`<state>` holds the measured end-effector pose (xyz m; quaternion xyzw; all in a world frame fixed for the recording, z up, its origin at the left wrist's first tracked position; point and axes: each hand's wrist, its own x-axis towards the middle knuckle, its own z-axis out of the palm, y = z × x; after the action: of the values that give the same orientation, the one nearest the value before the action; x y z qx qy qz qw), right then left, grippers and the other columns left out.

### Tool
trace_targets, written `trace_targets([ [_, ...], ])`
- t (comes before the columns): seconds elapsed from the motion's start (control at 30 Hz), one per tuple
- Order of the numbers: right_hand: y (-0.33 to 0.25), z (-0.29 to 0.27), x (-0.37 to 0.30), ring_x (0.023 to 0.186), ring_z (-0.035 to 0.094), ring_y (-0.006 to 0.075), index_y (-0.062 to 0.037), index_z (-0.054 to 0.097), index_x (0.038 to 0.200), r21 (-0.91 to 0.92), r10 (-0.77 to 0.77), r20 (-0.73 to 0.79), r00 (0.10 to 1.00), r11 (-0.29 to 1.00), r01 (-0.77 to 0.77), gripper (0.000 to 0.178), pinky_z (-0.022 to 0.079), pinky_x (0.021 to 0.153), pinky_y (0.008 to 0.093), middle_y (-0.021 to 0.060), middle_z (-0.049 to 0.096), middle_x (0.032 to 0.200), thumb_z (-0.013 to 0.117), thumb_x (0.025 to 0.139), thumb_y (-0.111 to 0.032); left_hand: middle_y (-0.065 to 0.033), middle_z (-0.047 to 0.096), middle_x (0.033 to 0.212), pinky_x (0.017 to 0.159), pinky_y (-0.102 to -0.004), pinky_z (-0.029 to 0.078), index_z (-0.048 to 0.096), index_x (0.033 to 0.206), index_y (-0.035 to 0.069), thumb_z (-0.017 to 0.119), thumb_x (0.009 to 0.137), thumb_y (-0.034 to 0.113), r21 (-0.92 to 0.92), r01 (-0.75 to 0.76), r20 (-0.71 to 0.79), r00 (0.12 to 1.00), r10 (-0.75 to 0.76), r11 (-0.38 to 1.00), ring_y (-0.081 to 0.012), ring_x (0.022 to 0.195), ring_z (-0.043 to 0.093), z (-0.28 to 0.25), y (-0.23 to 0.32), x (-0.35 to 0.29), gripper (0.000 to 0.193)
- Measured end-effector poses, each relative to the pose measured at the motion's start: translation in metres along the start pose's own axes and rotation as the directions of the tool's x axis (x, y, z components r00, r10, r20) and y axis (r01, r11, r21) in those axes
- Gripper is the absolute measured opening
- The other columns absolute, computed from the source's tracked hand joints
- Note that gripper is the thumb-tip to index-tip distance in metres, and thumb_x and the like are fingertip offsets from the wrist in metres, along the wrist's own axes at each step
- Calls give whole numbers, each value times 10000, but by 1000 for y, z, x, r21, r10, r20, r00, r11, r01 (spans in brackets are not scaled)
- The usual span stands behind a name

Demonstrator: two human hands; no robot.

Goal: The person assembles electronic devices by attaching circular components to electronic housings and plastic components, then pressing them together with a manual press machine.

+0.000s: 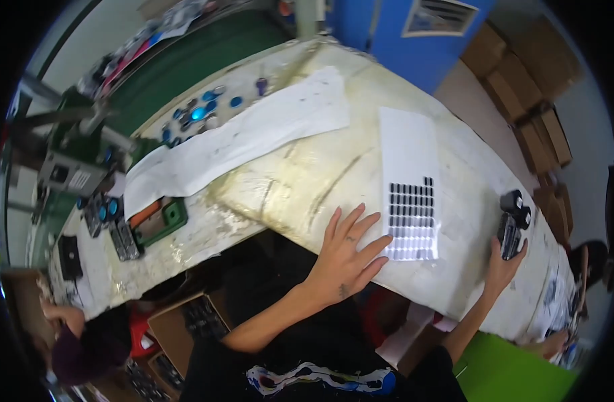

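Observation:
My left hand (350, 251) lies with fingers spread on the covered table, its fingertips at the left edge of a white sheet (407, 147). Rows of small black rectangular stickers (411, 201) fill the lower half of that sheet, and those nearest me look pale from glare. Over at the right, my right hand (503, 271) has thumb and fingers around a dark, glossy plastic piece (508, 234), whose exact kind I cannot make out. Just beyond it sit black round pieces (515, 201), close together.
A long white cloth strip (253, 130) crosses the table, with blue round caps (198, 114) behind it. At left stand a green metal fixture (159, 224) and a press-like machine (69, 171). Another person's arm (69, 318) shows at lower left. Cardboard boxes (521, 87) stack at far right.

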<state>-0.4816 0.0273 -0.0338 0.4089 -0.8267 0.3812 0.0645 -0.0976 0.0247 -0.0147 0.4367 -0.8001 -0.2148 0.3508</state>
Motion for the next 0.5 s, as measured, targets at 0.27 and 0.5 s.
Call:
trace_targets([
  [0.27, -246, 45, -121, 1216, 490, 408, 0, 362, 1482, 412, -495, 466, 734, 855, 315, 930, 382, 1055, 465, 243, 510, 1318, 822, 689, -160, -201, 543, 1304, 972, -489, 405, 666, 1224, 92, 680, 855, 105, 243, 292, -492, 859, -142, 925, -401, 1143, 520, -103, -73, -6, 370],
  [0.5, -272, 66, -156, 1244, 457, 421, 2, 343, 1482, 374, -561, 493, 665, 827, 420, 982, 338, 1069, 497, 245, 489, 1342, 857, 672, -208, -226, 591, 1148, 884, -509, 478, 667, 1210, 84, 690, 872, 293, 429, 571, -606, 757, -245, 700, -430, 1045, 547, -202, -242, 26, 398],
])
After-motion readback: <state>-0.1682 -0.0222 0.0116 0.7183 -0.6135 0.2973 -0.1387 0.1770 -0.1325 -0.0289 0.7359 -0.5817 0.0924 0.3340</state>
